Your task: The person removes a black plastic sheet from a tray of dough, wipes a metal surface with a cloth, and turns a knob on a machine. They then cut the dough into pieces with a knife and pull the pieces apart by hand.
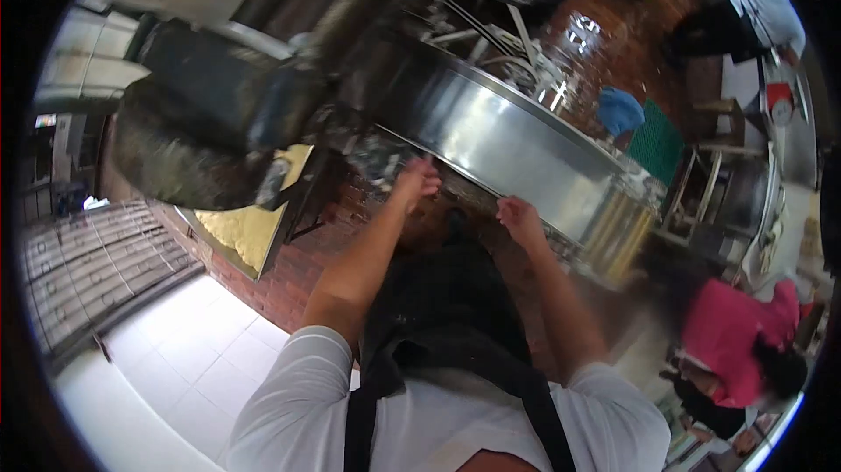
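Note:
Near the middle of the head view my left hand [419, 181] is raised in front of me, its fingers curled, close to the near edge of a shiny metal panel [499, 135]. My right hand [520, 216] is to its right, also at the near edge of that panel, with its fingers bent together. Whether either hand touches the edge, or holds something small, is too blurred to tell. The dark apron [447, 297] hangs below and between my hands.
A tray of yellow dough-like material [241, 240] lies at the left beside a large dark machine [193, 122]. Rolled metal slats [96, 262] stand at the far left. One person in pink [745, 341] is at the lower right, another in white [771, 12] at the upper right.

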`<state>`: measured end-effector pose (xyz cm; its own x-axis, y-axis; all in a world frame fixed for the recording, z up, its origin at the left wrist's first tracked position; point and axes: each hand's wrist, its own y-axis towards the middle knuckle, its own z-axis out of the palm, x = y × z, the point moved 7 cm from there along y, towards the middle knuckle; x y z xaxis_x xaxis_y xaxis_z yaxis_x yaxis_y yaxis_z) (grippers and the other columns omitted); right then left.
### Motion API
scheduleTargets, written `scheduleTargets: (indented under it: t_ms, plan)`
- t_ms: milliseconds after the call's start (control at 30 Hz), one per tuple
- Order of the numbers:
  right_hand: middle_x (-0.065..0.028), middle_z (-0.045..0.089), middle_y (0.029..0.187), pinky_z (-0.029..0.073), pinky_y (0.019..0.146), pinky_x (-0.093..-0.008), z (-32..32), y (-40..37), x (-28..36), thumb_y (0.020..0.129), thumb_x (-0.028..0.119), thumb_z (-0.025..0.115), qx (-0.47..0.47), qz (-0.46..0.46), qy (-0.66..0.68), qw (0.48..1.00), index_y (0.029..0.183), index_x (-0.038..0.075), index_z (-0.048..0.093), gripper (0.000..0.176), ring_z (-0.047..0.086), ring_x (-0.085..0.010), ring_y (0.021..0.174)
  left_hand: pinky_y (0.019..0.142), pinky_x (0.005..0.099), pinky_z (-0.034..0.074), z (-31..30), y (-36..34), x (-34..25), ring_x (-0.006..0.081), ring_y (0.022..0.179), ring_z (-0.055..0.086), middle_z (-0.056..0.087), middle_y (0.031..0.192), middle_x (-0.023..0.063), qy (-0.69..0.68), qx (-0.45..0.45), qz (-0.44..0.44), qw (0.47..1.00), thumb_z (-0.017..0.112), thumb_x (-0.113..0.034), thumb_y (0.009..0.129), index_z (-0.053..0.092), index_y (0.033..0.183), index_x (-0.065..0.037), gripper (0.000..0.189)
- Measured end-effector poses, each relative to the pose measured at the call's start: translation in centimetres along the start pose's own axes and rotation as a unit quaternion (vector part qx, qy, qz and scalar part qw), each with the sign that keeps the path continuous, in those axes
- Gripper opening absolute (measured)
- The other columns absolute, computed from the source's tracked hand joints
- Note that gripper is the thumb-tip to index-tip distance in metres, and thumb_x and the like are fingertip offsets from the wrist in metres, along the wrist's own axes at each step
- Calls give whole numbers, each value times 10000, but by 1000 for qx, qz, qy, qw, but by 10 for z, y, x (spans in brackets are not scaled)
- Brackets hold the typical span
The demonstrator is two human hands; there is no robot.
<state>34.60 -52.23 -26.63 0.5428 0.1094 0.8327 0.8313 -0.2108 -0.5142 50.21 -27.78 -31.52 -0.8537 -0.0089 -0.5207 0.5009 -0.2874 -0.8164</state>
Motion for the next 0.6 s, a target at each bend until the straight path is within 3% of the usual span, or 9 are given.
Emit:
scheduleTargets:
  t_ms: [133, 200, 267, 333, 400, 433, 500, 533, 600]
  plan:
    - [-164, 642, 817, 525, 779, -424, -59, -16, 31, 892, 45, 607, -96, -17, -84, 992, 1013, -3, 654, 139, 647, -320, 825, 750, 366, 561, 5, 34, -9, 218, 919, 640, 600, 1237, 112, -3, -73, -1, 997, 661, -485, 925, 427, 1425, -64, 695]
    - [-176, 633, 972, 496, 864, -446, -89, -5, 46, 856, 39, 647, -240, -141, -249, 928, 1097, 16, 633, 243, 608, -349, 964, 863, 493, 524, 18, 49, -15, 284, 1116, 584, 542, 1307, 135, -3, -68, 11, 998, 685, -512, 895, 434, 1402, -80, 712]
    - [-196, 587, 1182, 445, 960, -458, -113, 25, 92, 828, 65, 683, -264, -207, -365, 869, 1208, 48, 583, 394, 543, -377, 1138, 888, 511, 504, 12, 75, -10, 290, 1135, 565, 542, 1304, 126, -60, -76, 9, 995, 683, -468, 901, 443, 1391, -80, 669]
    - [-191, 512, 1319, 374, 1055, -467, -134, 81, 109, 785, 81, 713, -270, -199, -415, 846, 1308, 80, 521, 557, 425, -421, 1276, 913, 530, 484, 13, 87, 0, 297, 1155, 547, 543, 1300, 117, -112, -89, 8, 990, 681, -425, 906, 453, 1379, -80, 628]
    - [-205, 612, 1198, 458, 983, -477, -144, 143, 92, 785, 77, 685, -258, -207, -496, 803, 1241, 79, 593, 466, 543, -401, 1186, 921, 528, 481, 22, 84, -2, 302, 1142, 545, 543, 1294, 107, -160, -88, 40, 982, 653, -322, 898, 501, 1323, -88, 508]
    - [-205, 612, 1198, 458, 983, -477, -155, 164, 93, 785, 77, 685, -261, -201, -495, 804, 1241, 79, 593, 466, 543, -401, 1186, 901, 521, 497, 14, 94, 5, 302, 1121, 552, 553, 1255, 106, -169, -126, 14, 977, 620, -233, 866, 532, 1249, -79, 421]
    - [-200, 693, 1009, 534, 849, -485, -161, 195, 79, 811, 84, 638, -86, -78, -491, 864, 1127, 80, 661, 316, 662, -372, 1013, 874, 509, 513, 18, 86, 2, 294, 1078, 568, 572, 1193, 108, -148, -143, 17, 979, 607, -214, 859, 542, 1195, -67, 373]
    - [-200, 693, 1009, 534, 849, -485, -165, 190, 81, 811, 84, 638, -90, -74, -489, 864, 1127, 80, 661, 316, 662, -372, 1013, 847, 497, 529, 19, 78, -2, 286, 1034, 584, 591, 1130, 109, -133, -160, 26, 978, 594, -196, 851, 553, 1142, -55, 325]
    - [-185, 711, 868, 557, 737, -492, -171, 176, 100, 833, 66, 585, -100, -139, -515, 840, 1000, 72, 683, 193, 703, -361, 855, 844, 487, 526, 18, 69, -3, 284, 989, 589, 597, 1068, 106, -106, -132, 15, 985, 586, -187, 844, 557, 1102, -48, 294]
